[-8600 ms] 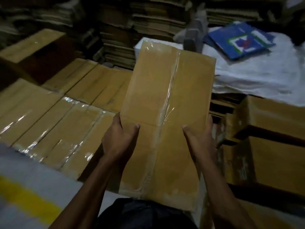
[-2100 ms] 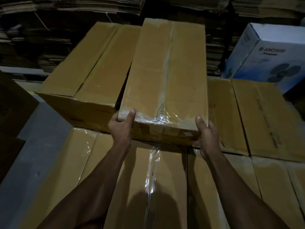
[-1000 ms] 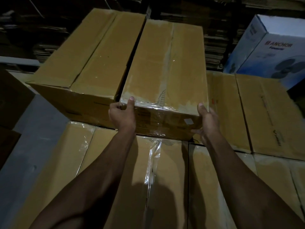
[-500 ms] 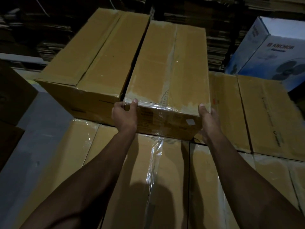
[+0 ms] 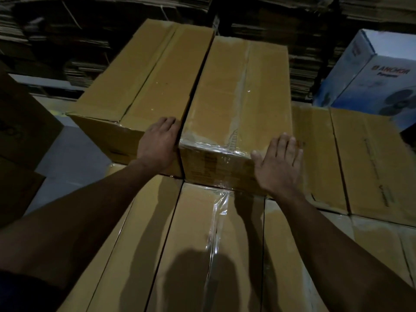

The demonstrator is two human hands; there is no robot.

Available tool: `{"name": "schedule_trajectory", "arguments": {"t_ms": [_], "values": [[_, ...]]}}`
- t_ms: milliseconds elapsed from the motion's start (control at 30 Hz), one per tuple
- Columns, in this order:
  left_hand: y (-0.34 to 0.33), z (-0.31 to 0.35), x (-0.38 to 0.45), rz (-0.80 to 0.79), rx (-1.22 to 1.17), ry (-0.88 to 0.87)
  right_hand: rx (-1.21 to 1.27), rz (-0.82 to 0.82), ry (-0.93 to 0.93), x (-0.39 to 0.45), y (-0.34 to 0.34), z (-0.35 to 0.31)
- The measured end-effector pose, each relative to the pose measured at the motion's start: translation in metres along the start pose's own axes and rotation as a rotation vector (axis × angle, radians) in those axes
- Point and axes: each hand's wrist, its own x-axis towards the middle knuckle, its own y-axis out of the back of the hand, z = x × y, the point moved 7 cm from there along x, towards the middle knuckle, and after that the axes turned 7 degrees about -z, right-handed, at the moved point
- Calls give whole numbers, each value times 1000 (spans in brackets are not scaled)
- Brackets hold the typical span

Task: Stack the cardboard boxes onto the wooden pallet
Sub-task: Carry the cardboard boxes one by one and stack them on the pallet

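Note:
A brown cardboard box (image 5: 238, 93) sealed with clear tape sits on the upper layer of the stack, tight against a matching box (image 5: 144, 73) on its left. Both rest on a lower layer of taped boxes (image 5: 202, 244) right in front of me. My left hand (image 5: 157, 145) lies over the near corner of the left box at the seam between the two, its fingertips bent over the top edge. My right hand (image 5: 279, 163) rests flat with spread fingers on the taped box's near right corner. The pallet is hidden under the stack.
More boxes of the lower layer (image 5: 360, 158) lie to the right. A blue and white fan carton (image 5: 378, 82) stands behind them. Piles of flattened cardboard (image 5: 304, 41) fill the back. A dark box (image 5: 20, 122) stands at the left beside grey floor (image 5: 74, 158).
The box I carried now sits on the stack against its neighbour. My left hand has slid off its corner onto the left box, and my right hand has opened flat.

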Motion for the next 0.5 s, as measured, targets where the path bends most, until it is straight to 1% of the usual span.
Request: {"name": "schedule_trajectory", "arguments": {"t_ms": [67,167,233,400,500], "values": [[0,0,1,-46,42,-51,-18,-29,23,0,-2,-2],[8,1,-2,-29,129,-189,-79,-63,46,1,-4,-1],[12,0,-1,-36,205,-263,-86,-57,48,2,-4,-2],[17,1,7,-34,313,-379,-88,-28,46,2,-2,-2],[16,1,8,-33,348,-399,-86,-19,47,3,-3,-1]]}}
